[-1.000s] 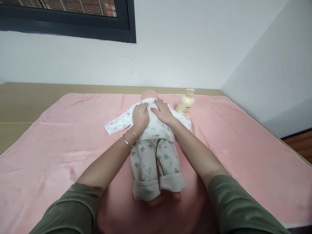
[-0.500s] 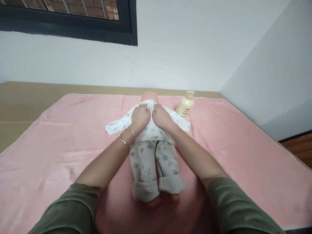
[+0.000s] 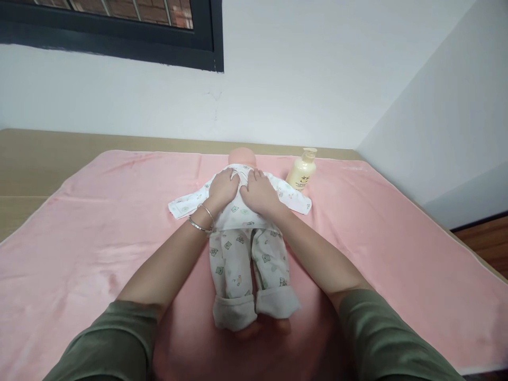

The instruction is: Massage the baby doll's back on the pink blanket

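Observation:
A baby doll [image 3: 242, 156] lies on a pink cloth [image 3: 130, 211], its head toward the wall and its feet toward me. It wears a white printed top [image 3: 244, 214] and white printed trousers [image 3: 237, 264] with turned-up cuffs. My left hand [image 3: 225, 186] rests on the left side of the doll's upper body, its fingertips near the collar and partly hidden. My right hand [image 3: 260, 194] lies spread on the right side, thumb pointing toward my left hand. Both sleeves of the top stretch out sideways.
A cream-coloured bottle [image 3: 301, 172] stands on the cloth beyond the doll's right-hand sleeve. Behind the cloth runs a wooden surface [image 3: 47, 153] against a white wall [image 3: 286, 74]. A dark window frame [image 3: 206, 32] is at the upper left.
My left hand has moved slightly left and down. My right hand has shifted slightly left, with its fingers and thumb more spread. The doll's top has shifted a little under them.

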Tool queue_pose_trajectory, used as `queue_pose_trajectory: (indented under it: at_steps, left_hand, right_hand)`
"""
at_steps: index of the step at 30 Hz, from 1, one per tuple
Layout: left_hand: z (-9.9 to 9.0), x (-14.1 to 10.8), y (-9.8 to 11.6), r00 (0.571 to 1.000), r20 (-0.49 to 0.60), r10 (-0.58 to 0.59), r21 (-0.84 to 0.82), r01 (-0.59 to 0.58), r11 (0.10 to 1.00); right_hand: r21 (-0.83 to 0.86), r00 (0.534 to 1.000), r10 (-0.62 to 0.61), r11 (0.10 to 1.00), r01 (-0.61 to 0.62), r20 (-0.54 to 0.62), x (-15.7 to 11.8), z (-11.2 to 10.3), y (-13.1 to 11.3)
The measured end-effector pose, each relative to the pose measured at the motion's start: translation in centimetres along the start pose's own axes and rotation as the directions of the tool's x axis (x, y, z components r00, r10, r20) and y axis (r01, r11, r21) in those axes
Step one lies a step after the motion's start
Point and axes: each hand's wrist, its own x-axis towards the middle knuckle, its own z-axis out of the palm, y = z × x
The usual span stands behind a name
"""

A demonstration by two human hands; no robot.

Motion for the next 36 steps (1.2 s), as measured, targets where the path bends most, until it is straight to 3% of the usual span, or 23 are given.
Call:
queue_pose_trajectory:
  at_steps: [5, 9, 13, 18, 20, 23, 29, 33, 36]
  left_hand:
    - [-0.3, -1.0, 1.3, 0.998, 0.032, 0.045, 0.201, -0.051, 0.978]
    - [-1.0, -2.1, 2.6, 0.991, 0.119, 0.054, 0.278, -0.086, 0.957]
    - [-0.9, -1.6, 2.0, 0.991, 0.11, 0.076, 0.264, -0.103, 0.959]
    - [-0.3, -0.4, 0.4, 0.999, 0.04, 0.009, 0.11, -0.014, 0.994]
    - [-0.3, -0.3, 0.4, 0.999, 0.038, 0.0, 0.107, -0.004, 0.994]
    - [-0.5, -1.0, 1.2, 0.998, 0.053, 0.04, 0.227, -0.051, 0.973]
    - [-0.7, -2.8, 2.7, 0.972, 0.212, 0.1, 0.387, -0.177, 0.905]
    - [-0.7, -2.2, 2.1, 0.961, 0.202, 0.188, 0.367, -0.252, 0.895]
    - [-0.5, -1.1, 1.1, 0.976, 0.09, 0.196, 0.255, -0.213, 0.943]
  right_hand:
    - [0.084, 0.999, 0.009, 0.996, -0.005, -0.05, 1.9, 0.2, 2.4]
    - [0.102, 0.995, -0.082, 0.991, 0.087, -0.055, 3.0, 0.0, 4.3]
    - [0.002, 0.997, -0.075, 0.997, 0.075, -0.036, 1.9, -0.3, 2.9]
    - [-0.051, 0.996, -0.084, 0.995, 0.084, 0.009, -0.2, -0.4, 0.3]
    - [-0.006, 0.994, -0.103, 0.995, 0.103, 0.027, -0.1, -0.4, 0.4]
    - [0.101, 0.998, -0.06, 0.993, 0.059, 0.009, 1.1, -0.5, 1.9]
    - [0.153, 0.999, 0.031, 0.988, -0.026, -0.029, 3.3, 0.1, 4.6]
    - [0.051, 0.999, 0.026, 0.998, -0.023, -0.043, 2.7, 0.1, 3.6]
    - [-0.024, 0.999, 0.034, 0.999, -0.035, -0.023, 1.1, -0.1, 1.6]
